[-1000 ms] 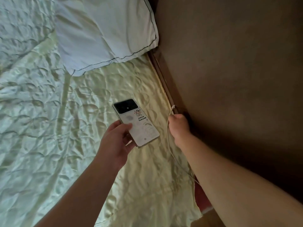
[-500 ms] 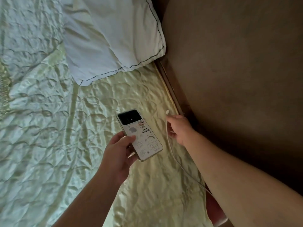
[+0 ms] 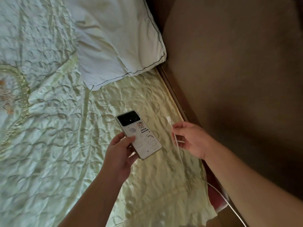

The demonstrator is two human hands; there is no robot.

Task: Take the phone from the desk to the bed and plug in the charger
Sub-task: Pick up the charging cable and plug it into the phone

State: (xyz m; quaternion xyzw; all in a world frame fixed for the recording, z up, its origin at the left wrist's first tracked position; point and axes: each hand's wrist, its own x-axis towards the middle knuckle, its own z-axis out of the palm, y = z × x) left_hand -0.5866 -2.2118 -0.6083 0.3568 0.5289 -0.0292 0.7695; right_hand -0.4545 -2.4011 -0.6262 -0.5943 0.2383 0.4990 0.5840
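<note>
My left hand [image 3: 120,153] holds a white phone [image 3: 139,135] back side up, just above the quilted bed [image 3: 49,145]; its case has doodles and a dark camera panel at the far end. My right hand [image 3: 190,139] pinches a white charger cable [image 3: 177,145] a little below its plug [image 3: 168,120]. The plug points away from me and stands a hand's width to the right of the phone, not touching it. The cable trails down past my right forearm and off the bed's edge.
A white pillow [image 3: 118,43] with dark stitching lies at the head of the bed. A wooden bed rail [image 3: 173,94] runs along the right edge, with brown floor [image 3: 237,71] beyond it.
My right hand has lifted the cable end from the bed rail and brought it over the quilt, the plug now showing clearly. The phone stays in my left hand, nearly unmoved.
</note>
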